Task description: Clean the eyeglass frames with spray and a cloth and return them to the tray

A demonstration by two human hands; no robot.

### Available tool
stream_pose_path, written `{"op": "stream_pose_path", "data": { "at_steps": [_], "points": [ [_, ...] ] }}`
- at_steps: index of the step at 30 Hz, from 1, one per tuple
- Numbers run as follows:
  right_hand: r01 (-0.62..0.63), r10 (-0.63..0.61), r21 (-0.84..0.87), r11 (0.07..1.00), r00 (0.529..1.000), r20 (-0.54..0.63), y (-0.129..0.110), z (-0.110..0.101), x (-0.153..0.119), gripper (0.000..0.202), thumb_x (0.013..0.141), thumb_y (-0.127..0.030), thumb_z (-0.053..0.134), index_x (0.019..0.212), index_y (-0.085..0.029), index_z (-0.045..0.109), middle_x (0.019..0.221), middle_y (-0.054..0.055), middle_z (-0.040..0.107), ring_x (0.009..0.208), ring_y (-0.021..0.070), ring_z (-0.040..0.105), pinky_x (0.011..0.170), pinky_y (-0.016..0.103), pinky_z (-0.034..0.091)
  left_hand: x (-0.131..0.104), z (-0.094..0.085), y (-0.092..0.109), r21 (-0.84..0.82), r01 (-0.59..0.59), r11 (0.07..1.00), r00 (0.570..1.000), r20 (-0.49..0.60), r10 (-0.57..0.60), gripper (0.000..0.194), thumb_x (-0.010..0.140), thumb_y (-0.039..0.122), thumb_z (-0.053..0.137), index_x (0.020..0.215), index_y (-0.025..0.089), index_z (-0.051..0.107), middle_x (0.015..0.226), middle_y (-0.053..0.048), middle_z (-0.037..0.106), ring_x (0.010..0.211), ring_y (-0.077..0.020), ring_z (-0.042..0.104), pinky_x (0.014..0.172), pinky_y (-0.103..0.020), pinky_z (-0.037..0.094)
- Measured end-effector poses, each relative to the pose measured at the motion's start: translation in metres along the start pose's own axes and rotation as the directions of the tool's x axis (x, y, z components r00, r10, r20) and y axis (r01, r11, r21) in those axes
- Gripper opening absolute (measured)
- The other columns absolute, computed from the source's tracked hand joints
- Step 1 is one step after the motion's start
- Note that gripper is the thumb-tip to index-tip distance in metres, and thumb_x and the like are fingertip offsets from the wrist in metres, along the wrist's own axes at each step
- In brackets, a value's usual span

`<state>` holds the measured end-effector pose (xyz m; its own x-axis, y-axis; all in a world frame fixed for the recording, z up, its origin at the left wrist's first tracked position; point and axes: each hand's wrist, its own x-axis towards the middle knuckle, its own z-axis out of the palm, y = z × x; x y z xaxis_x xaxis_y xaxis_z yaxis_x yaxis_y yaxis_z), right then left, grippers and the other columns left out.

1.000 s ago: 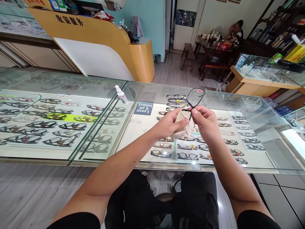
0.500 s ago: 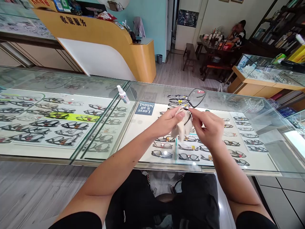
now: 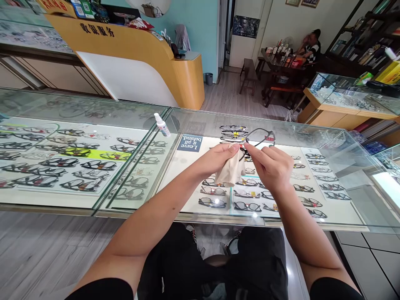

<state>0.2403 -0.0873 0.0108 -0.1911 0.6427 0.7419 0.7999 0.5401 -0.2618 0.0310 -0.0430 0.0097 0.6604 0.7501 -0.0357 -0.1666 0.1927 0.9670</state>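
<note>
While our left hand [image 3: 219, 158] pinches cloth [image 3: 231, 171], our right hand [image 3: 274, 167] grips glasses [image 3: 260, 136] above the display case [image 3: 175, 177]. That probably limits smudging.

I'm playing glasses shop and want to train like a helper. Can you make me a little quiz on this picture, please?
1. Which hand pinches the beige cloth?
A) the left
B) the right
2. True or false: in the picture, the white bottle is left of the blue sign.
3. Fill the gap: the right hand holds a dark pair of ____.

Key:
1. A, the left hand.
2. True.
3. glasses.
</note>
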Motion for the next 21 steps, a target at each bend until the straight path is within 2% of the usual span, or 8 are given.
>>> {"op": "stream_pose_path", "data": {
  "at_steps": [2, 4, 8, 11, 14, 16, 18, 21],
  "points": [
    [0.030, -0.031, -0.041, 0.999, 0.999, -0.029, 0.003, 0.001, 0.000, 0.027, 0.107, -0.029, 0.065, 0.117, -0.035, 0.089, 0.057, -0.001, 0.047, 0.059, 0.0160, 0.035, 0.060, 0.036, 0.024, 0.000, -0.004, 0.002, -0.047, 0.052, 0.998, 0.998, 0.029, -0.051, 0.064, 0.086, 0.076, 0.078, 0.089, 0.013, 0.070, 0.079, -0.008, 0.076, 0.065, -0.0165, 0.068, 0.061, -0.027, 0.052],
    [0.080, -0.087, -0.115, 0.990, 0.994, -0.062, 0.008, 0.000, -0.001, 0.028, 0.107, -0.026, 0.065, 0.116, -0.036, 0.090, 0.057, 0.000, 0.049, 0.060, 0.0156, 0.037, 0.060, 0.035, 0.026, 0.001, -0.011, 0.003, -0.100, 0.093, 0.991, 0.996, 0.008, -0.092, 0.062, 0.085, 0.072, 0.083, 0.093, 0.012, 0.072, 0.083, -0.010, 0.077, 0.069, -0.0177, 0.071, 0.065, -0.028, 0.054],
    [0.080, -0.122, -0.230, 0.970, 0.977, -0.175, 0.015, -0.003, 0.001, 0.025, 0.106, -0.024, 0.067, 0.111, -0.031, 0.090, 0.057, -0.001, 0.050, 0.058, 0.0143, 0.038, 0.058, 0.033, 0.026, 0.004, -0.029, 0.004, -0.204, 0.099, 0.974, 0.982, -0.137, -0.129, 0.054, 0.085, 0.062, 0.088, 0.100, 0.012, 0.076, 0.086, -0.008, 0.077, 0.074, -0.0187, 0.072, 0.068, -0.029, 0.055],
    [-0.027, -0.028, -0.191, 0.981, 0.961, -0.276, 0.017, -0.007, 0.004, 0.024, 0.107, -0.028, 0.067, 0.109, -0.026, 0.091, 0.058, 0.000, 0.053, 0.057, 0.0134, 0.041, 0.058, 0.031, 0.031, 0.008, -0.040, 0.005, -0.232, 0.019, 0.972, 0.973, -0.219, -0.071, 0.054, 0.083, 0.062, 0.090, 0.101, 0.013, 0.077, 0.086, -0.006, 0.077, 0.076, -0.0182, 0.072, 0.071, -0.029, 0.055],
    [-0.169, 0.183, 0.070, 0.983, 0.928, -0.323, 0.014, -0.012, 0.007, 0.023, 0.104, -0.032, 0.069, 0.109, -0.023, 0.090, 0.062, -0.001, 0.056, 0.059, 0.0132, 0.046, 0.061, 0.030, 0.038, 0.011, -0.042, 0.005, -0.185, -0.122, 0.975, 0.960, -0.273, 0.068, 0.057, 0.080, 0.066, 0.091, 0.099, 0.014, 0.078, 0.087, -0.005, 0.077, 0.079, -0.0166, 0.070, 0.074, -0.028, 0.056],
    [-0.284, 0.365, 0.292, 0.913, 0.889, -0.277, 0.011, -0.015, 0.008, 0.022, 0.099, -0.036, 0.075, 0.106, -0.022, 0.090, 0.061, -0.003, 0.052, 0.058, 0.0128, 0.044, 0.060, 0.030, 0.039, 0.012, -0.039, 0.004, -0.118, -0.223, 0.968, 0.939, -0.291, 0.181, 0.059, 0.081, 0.068, 0.089, 0.103, 0.014, 0.079, 0.093, -0.006, 0.079, 0.084, -0.0168, 0.071, 0.080, -0.028, 0.057],
    [-0.405, 0.517, 0.461, 0.790, 0.843, -0.145, 0.006, -0.016, 0.008, 0.024, 0.092, -0.042, 0.080, 0.101, -0.022, 0.089, 0.059, -0.005, 0.047, 0.057, 0.0124, 0.040, 0.058, 0.030, 0.037, 0.011, -0.034, 0.003, -0.045, -0.287, 0.957, 0.923, -0.280, 0.264, 0.059, 0.085, 0.068, 0.085, 0.113, 0.016, 0.079, 0.101, -0.007, 0.080, 0.090, -0.0174, 0.072, 0.085, -0.028, 0.057],
    [-0.539, 0.596, 0.573, 0.617, 0.796, 0.106, -0.001, -0.016, 0.007, 0.029, 0.086, -0.048, 0.085, 0.098, -0.022, 0.090, 0.059, -0.004, 0.048, 0.059, 0.0130, 0.039, 0.058, 0.030, 0.035, 0.008, -0.026, 0.001, 0.077, -0.325, 0.943, 0.919, -0.211, 0.334, 0.056, 0.093, 0.066, 0.079, 0.122, 0.017, 0.079, 0.105, -0.007, 0.079, 0.094, -0.0183, 0.071, 0.086, -0.028, 0.056]
  ]
}}
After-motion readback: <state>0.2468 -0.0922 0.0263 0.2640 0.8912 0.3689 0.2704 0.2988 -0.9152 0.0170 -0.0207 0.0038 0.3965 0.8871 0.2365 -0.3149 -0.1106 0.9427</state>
